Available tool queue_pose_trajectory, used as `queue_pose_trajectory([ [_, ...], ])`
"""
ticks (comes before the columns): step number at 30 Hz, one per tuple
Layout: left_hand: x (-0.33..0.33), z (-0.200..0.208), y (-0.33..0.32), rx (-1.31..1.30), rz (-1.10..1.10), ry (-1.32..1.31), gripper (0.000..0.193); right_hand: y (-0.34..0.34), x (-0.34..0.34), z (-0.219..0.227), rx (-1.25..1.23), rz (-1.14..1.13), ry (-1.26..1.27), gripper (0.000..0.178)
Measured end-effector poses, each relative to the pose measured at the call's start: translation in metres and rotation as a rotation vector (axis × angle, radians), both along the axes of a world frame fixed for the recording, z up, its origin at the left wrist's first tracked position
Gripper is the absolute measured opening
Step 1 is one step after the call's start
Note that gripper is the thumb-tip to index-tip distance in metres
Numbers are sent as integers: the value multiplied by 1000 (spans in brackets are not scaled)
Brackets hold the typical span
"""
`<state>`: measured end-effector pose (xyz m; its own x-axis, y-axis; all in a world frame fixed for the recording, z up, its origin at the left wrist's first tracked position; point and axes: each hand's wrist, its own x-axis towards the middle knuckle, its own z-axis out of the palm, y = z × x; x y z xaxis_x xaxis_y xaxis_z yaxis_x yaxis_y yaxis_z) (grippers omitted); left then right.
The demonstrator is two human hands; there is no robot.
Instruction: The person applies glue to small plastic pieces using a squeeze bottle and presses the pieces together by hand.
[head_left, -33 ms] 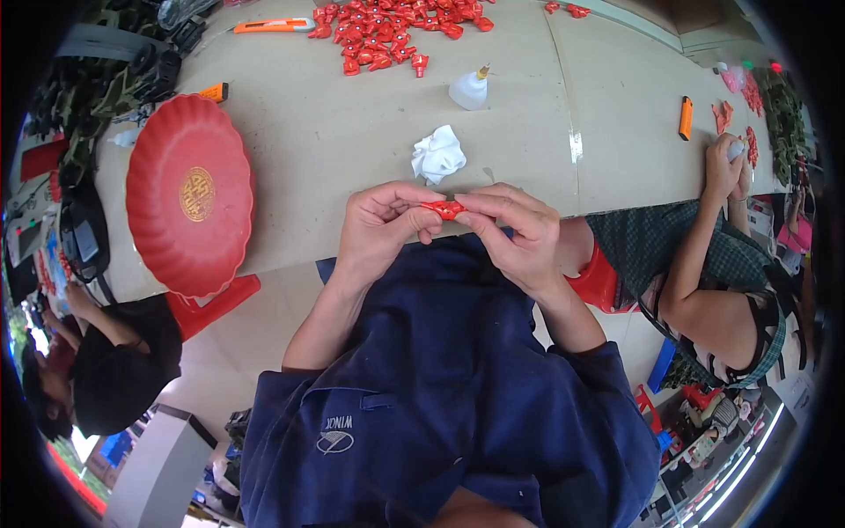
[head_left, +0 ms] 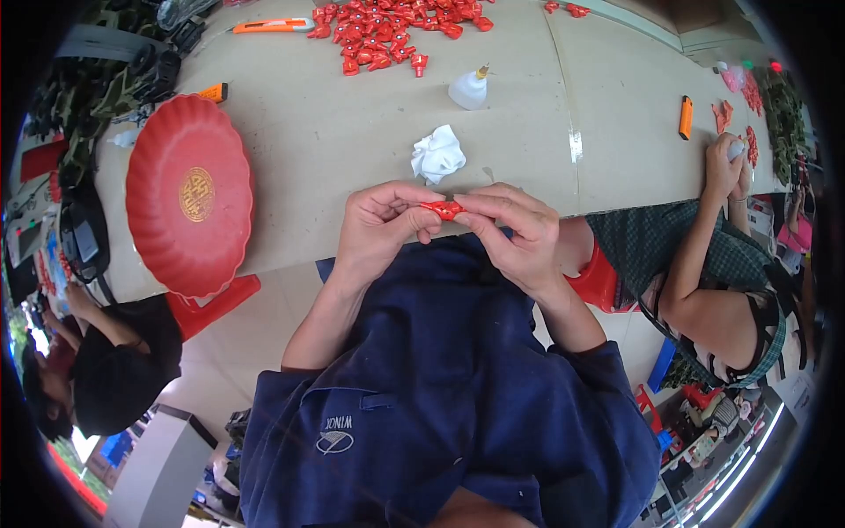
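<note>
A small glossy red plastic piece (head_left: 445, 210) is pinched between my two hands just above the table's near edge. My left hand (head_left: 380, 224) grips its left end with thumb and forefinger. Thumb and fingers of my right hand (head_left: 515, 231) close on its right end. Fingertips cover much of the piece, so its full shape is hidden. Just beyond my hands lies a crumpled white tissue (head_left: 437, 155). Farther off stands a white squeeze bottle (head_left: 469, 91) with a thin tip. A heap of similar red pieces (head_left: 378, 35) lies at the far side.
On the left sits a big red scalloped tray (head_left: 150, 189) with a gold emblem. Orange cutters (head_left: 273, 25) lie on the table (head_left: 510, 132). To the right, a co-worker's hand (head_left: 723, 167) holds a white bottle; another person (head_left: 123, 352) sits at left.
</note>
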<state>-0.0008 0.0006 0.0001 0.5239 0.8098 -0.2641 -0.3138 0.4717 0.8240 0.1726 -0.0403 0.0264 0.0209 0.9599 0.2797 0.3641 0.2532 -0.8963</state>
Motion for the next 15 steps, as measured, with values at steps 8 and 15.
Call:
queue_pose_trajectory([
  [8, -1, 3, 2, 39, -3, 76, 13, -1, -3, -9, 38, -20, -10, 17],
  [15, 0, 9, 5, -13, -14, 116, 10, -2, -8, -10, -135, -69, 188, 15],
])
